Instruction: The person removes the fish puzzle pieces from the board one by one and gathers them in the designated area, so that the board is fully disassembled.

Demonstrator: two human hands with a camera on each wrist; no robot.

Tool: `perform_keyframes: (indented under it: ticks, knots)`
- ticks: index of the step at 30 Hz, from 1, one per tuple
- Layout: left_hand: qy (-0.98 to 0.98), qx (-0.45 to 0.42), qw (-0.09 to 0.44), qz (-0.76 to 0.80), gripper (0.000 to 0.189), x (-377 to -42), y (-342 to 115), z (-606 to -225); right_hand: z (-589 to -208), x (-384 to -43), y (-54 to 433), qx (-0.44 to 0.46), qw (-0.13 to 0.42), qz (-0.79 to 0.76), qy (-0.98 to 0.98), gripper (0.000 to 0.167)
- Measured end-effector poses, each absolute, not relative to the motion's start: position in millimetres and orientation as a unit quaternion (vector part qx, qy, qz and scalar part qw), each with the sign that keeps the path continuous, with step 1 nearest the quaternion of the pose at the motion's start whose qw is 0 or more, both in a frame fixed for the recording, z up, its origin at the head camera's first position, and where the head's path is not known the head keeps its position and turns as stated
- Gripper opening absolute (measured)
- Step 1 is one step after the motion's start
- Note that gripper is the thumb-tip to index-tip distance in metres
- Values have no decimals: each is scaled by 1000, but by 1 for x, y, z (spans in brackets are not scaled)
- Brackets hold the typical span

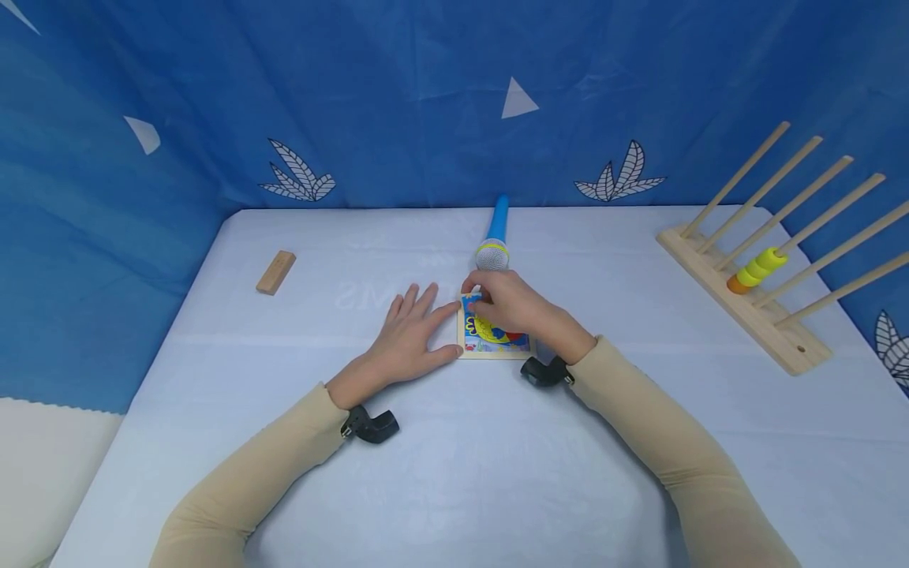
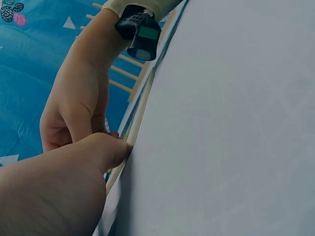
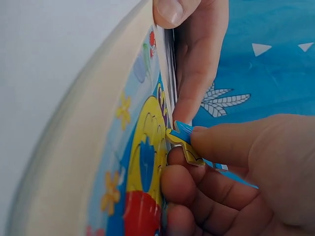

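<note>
A small wooden-framed jigsaw puzzle (image 1: pixel 490 347) with a yellow fish picture lies flat on the table. My right hand (image 1: pixel 507 304) is over its upper part. In the right wrist view its thumb and fingers pinch a blue-and-yellow puzzle piece (image 3: pixel 186 145), tilted up off the board. My left hand (image 1: pixel 408 339) lies at the board's left side with fingers spread. Its thumb (image 2: pixel 115 150) and forefinger touch the frame's edge. The right hand covers part of the picture in the head view.
A blue toy microphone (image 1: pixel 497 229) lies just beyond the puzzle. To the left is a small wooden block (image 1: pixel 276 273). On the right, a wooden peg rack (image 1: pixel 746 304) with slanting rods carries several yellow and orange beads (image 1: pixel 757 270).
</note>
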State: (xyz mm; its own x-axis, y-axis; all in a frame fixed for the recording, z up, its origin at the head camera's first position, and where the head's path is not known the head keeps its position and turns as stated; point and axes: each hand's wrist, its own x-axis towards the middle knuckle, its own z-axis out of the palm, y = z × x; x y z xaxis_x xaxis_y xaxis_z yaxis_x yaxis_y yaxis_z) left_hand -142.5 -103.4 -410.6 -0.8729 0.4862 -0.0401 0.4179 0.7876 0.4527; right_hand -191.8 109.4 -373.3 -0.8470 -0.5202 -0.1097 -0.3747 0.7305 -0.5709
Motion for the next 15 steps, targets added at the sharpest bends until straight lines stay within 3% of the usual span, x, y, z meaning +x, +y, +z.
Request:
perform_keyframes:
  ticks: [15]
  knots:
    - [944, 238, 83, 215, 74, -142, -102, -411, -354, -191, 145, -204, 139, -315, 917, 31]
